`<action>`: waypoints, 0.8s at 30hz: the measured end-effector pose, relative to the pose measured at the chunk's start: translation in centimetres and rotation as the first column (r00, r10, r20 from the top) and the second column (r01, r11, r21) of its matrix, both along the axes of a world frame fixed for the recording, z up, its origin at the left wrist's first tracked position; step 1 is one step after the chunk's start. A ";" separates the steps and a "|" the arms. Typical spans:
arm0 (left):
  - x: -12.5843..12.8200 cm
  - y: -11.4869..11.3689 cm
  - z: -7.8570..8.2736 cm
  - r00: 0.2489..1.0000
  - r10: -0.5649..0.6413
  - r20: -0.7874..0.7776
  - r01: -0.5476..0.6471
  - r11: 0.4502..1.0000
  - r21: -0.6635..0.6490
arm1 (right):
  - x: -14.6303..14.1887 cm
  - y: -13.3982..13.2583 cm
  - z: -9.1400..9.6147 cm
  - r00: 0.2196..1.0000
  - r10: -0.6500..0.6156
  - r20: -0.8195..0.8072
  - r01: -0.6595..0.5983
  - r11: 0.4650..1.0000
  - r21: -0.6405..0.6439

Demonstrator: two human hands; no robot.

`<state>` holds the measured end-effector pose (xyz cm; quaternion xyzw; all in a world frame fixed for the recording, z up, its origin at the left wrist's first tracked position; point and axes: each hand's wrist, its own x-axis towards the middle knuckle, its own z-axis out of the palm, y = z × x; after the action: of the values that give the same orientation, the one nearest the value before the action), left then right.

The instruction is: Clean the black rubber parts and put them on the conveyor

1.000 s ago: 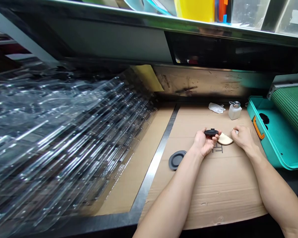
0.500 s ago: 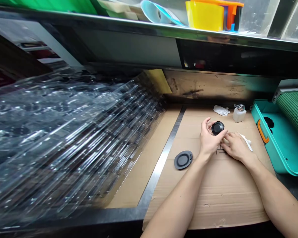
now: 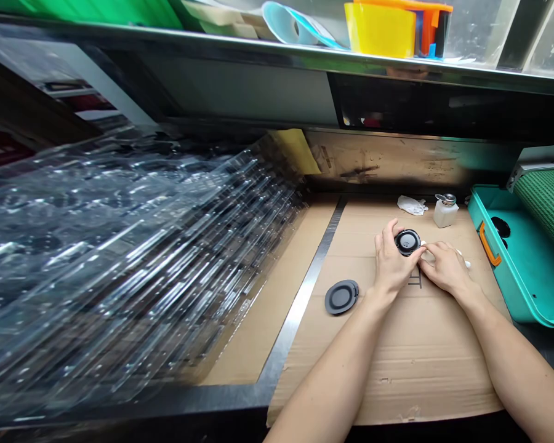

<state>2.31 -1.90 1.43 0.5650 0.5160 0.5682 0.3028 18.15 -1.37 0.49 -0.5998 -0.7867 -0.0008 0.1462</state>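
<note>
A round black plastic part [image 3: 407, 242] with a ringed face is held by its edge in my left hand [image 3: 388, 261], fingers and thumb closed around its left and lower sides. My right hand [image 3: 445, 267] is just right of it, fingertips pinched together close to the part's right edge. White cloth [image 3: 464, 258] shows at those fingertips and behind the knuckles; most of it is hidden by the hand. On the cardboard, to the left of my left forearm, lies a flat dark grey oval piece [image 3: 341, 298] with a raised ring.
A cardboard sheet [image 3: 397, 369] covers the work surface. Behind my hands are a crumpled white wipe [image 3: 412, 205] and a white pump bottle [image 3: 445, 211]. At right, a teal bin [image 3: 535, 301] holds black parts beside a green conveyor belt [image 3: 549, 197]. Stacked clear plastic trays [image 3: 143, 258] fill the left.
The black part has turned, so a different, ringed face with small marks shows. Both hands have shifted slightly right, and the right fingertips are drawn together beside the part's edge.
</note>
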 end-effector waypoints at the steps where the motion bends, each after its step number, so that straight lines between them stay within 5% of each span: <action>1: 0.0 0.1 -0.1 1.000 0.015 -0.007 -0.015 1.000 0.018 | 0.0 0.0 0.0 1.000 0.002 -0.002 -0.002 1.000 0.004; 5: -0.1 0.3 -0.5 0.998 0.027 -0.052 -0.026 0.999 0.033 | 0.0 0.1 0.1 1.000 0.007 -0.004 -0.007 1.000 0.002; 9: -1.1 1.1 -1.1 0.959 -0.126 -0.254 0.087 0.984 -0.159 | 0.1 0.1 0.1 1.000 0.004 -0.007 -0.004 1.000 -0.015; 12: -2.0 1.8 -1.6 0.881 -0.102 -0.461 -0.025 0.965 -0.261 | 0.2 0.2 -0.2 1.000 -0.003 -0.015 0.003 1.000 -0.023; 17: -2.7 1.8 -1.7 0.785 0.051 -0.618 -0.227 0.951 -0.210 | 0.3 0.2 -0.3 1.000 0.003 -0.020 -0.003 1.000 -0.020; 24: -4.0 1.4 -1.7 0.669 -0.184 -0.720 -0.013 0.966 -0.259 | 0.1 0.0 0.0 1.000 0.001 -0.014 -0.001 1.000 -0.026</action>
<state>-1.67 -0.53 -0.30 0.7284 0.6321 0.2089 0.1618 18.21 -1.35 0.45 -0.6012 -0.7859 0.0139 0.1439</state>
